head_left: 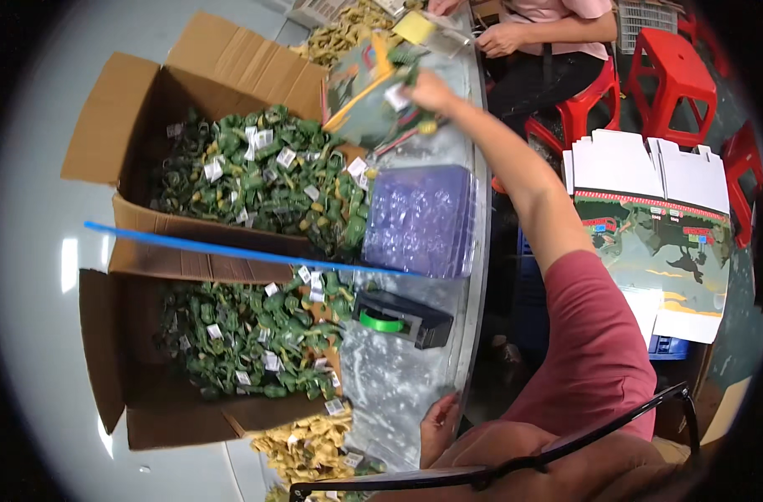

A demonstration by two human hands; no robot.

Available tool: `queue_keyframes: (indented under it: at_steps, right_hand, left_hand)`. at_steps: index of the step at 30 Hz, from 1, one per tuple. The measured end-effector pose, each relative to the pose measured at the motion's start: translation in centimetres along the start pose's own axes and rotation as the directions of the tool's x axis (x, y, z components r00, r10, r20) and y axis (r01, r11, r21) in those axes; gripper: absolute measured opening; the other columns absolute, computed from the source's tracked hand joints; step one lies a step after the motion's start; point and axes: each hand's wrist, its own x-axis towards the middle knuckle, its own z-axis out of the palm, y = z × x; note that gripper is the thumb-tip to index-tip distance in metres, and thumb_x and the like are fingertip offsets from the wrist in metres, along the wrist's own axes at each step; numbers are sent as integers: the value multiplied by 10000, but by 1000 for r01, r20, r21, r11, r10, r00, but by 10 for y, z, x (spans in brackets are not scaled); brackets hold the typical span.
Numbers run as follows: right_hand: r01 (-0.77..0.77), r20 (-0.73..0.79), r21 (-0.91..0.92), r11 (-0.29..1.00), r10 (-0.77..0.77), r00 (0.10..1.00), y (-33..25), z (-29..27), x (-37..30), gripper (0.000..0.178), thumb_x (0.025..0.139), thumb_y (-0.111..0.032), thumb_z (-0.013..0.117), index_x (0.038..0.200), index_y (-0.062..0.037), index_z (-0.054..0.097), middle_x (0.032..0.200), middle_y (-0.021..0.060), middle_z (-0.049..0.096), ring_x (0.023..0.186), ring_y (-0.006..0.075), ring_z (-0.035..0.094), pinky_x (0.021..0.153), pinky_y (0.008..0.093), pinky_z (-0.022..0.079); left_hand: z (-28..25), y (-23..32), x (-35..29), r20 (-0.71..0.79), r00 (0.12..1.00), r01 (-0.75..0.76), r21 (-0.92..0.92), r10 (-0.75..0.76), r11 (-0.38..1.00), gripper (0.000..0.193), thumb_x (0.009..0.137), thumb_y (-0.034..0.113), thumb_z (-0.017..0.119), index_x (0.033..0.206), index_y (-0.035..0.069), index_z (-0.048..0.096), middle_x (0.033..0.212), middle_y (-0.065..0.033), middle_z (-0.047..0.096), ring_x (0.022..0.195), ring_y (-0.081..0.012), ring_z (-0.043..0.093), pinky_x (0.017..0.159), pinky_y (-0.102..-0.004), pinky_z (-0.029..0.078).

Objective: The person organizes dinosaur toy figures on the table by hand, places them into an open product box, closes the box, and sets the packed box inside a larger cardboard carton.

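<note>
Printed box [360, 117] sits at the table's [390, 368] far end, beyond the purple tray [419, 222]; its yellow-trimmed edge slants up to the right, though you can't be sure which way its long axis runs. Your right hand [431, 94] is curled at the box's right end by a white tag [396, 97], blur hiding what it grips. Your left hand [438, 422] is half curled at the near table edge; its contents can't be told. Two brown cartons [239, 67] have flaps spread, probably leaving their green toys [256, 188] within reach.
</note>
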Motion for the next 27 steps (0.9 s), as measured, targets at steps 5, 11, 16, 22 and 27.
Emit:
queue_keyframes:
  at_steps: [5,11,16,22,27]
  right_hand:
    - [-10,38,-156,988,16,999,34,-30,-44,440,815,-364,677,1103,-33,697,1116,266,683,1038,443,651,929,476,521]
    - [-564,-168,-415,714,550,818,42,-104,-77,488,843,-425,638,1101,-22,733,1161,248,693,1077,388,683,912,466,546]
    - [-341,221,-674,656,619,754,56,-109,-90,601,866,-528,624,1175,-21,715,1203,231,684,1137,362,659,956,442,522]
    - [-229,214,-724,651,528,822,27,-85,-94,479,937,-416,581,1151,-12,723,1170,195,713,1127,325,679,933,416,538]
    - [73,342,-872,484,495,799,-15,-57,-100,354,879,-234,682,1212,-124,728,1265,96,703,1162,256,681,927,403,554]
  left_hand:
    - [16,-12,13,155,988,-23,51,15,998,298,975,76,658,1269,28,658,1154,-70,719,1024,-117,662,910,-265,514]
    - [10,-26,9,143,989,-50,178,24,983,296,974,75,659,1265,22,657,1153,-75,721,1014,-123,666,888,-267,520]
    - [23,-6,7,155,987,28,131,-48,991,297,980,84,652,1269,16,651,1161,-81,716,1028,-128,660,905,-267,513]
    - [20,-17,8,135,991,-19,139,1,990,298,980,78,649,1269,4,646,1167,-73,708,1044,-131,657,930,-263,505]
    - [25,-19,10,112,994,-3,61,-4,998,289,976,67,653,1257,1,650,1149,-73,712,1050,-131,660,932,-258,506]
